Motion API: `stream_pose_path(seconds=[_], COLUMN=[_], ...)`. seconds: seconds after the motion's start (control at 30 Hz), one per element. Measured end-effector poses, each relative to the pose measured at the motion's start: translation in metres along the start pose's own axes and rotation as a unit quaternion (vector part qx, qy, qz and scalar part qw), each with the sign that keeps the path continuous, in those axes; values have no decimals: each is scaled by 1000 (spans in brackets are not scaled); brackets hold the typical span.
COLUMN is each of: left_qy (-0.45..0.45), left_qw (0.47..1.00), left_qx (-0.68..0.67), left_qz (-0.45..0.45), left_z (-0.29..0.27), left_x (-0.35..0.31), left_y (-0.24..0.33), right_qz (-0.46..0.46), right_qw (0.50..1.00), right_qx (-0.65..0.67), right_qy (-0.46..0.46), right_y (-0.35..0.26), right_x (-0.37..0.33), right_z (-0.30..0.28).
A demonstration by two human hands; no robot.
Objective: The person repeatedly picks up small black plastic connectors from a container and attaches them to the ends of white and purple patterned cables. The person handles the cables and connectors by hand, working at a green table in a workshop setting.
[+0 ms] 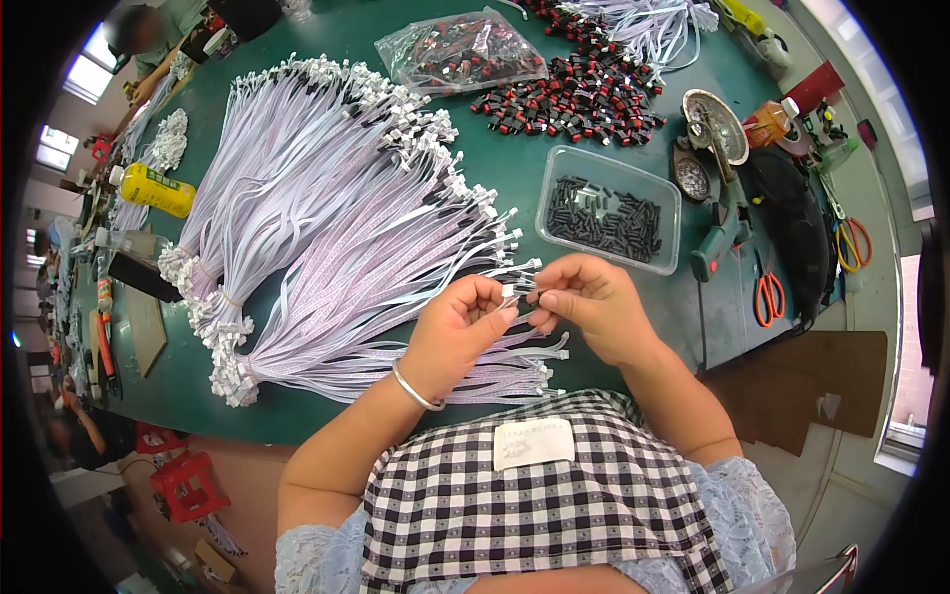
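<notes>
My left hand [457,325] is closed in a pinch on a small white connector [509,291], which pokes up between thumb and forefinger. Close beside it, my right hand [592,305] has thumb and forefinger pressed together; what they grip is hidden or too small to make out. Under and left of both hands, bundles of pale flat ribbon cables [341,262] fan out, with white connectors at both ends. Just beyond my right hand stands a clear plastic box [675,243] holding many short black tubes [618,220].
Farther back are a pile of red-and-black parts [584,104] and a clear bag [460,54] of similar parts. At right lie a glue gun [727,223], a metal dish [714,124] and orange-handled scissors [768,297]. A yellow bottle [156,190] lies left. Another person [163,45] sits at far left.
</notes>
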State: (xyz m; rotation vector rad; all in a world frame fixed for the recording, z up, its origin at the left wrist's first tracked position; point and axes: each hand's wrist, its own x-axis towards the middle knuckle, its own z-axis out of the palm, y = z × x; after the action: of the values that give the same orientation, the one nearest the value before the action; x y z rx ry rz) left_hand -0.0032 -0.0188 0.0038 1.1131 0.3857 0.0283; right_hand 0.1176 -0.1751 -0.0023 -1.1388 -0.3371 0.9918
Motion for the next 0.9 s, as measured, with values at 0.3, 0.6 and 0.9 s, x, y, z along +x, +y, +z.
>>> stream_pose_path(seconds=[0.3, 0.6, 0.9], left_qy=[-11, 30, 18], left_qw=[998, 993, 977], left_qx=[55, 99, 202], left_qz=[22, 55, 72], left_z=[3, 0, -5], left_x=[-1, 3, 4], left_y=[-2, -15, -4], right_qz=[9, -24, -94], right_qw=[1000, 994, 979], right_qx=[9, -82, -164], right_qy=[10, 66, 78], right_y=[10, 10, 4], right_x=[-4, -8, -5], right_z=[8, 24, 3])
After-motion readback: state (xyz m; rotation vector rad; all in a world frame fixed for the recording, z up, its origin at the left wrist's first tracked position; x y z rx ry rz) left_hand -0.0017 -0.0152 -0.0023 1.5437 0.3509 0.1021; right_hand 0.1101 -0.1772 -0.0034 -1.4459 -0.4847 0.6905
